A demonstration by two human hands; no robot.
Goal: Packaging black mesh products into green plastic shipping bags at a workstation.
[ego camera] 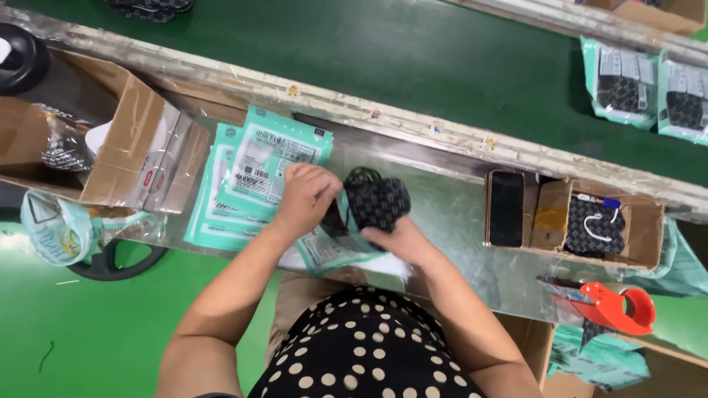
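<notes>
Stack of teal pouches (247, 180) at 9 o'clock of the hands, flat on the bench, white label panel with dark print on the top one. Open teal pouch (332, 247) under the hands. Two filled teal pouches (641, 88) at 2 o'clock, on the far side of the green belt (413, 66).

Black patterned masks (377, 200), a small bundle, frame centre. Left hand (308, 197) fingers curled, pinching the bundle's left edge and its loops. Right hand (394, 239) grips the bundle from below; its fingertips are hidden, cannot tell how they sit.

Cardboard box (129, 151) at 9 o'clock, flaps open, taped. Low cardboard tray (649, 228) at 3 o'clock holds a dark phone (506, 208) and more patterned masks (594, 227). Red tape dispenser (616, 308) at 4 o'clock.

Surface: shiny metal bench (457, 221), worn taped rail (413, 121) along the belt. Green floor (88, 332) at 7 o'clock
</notes>
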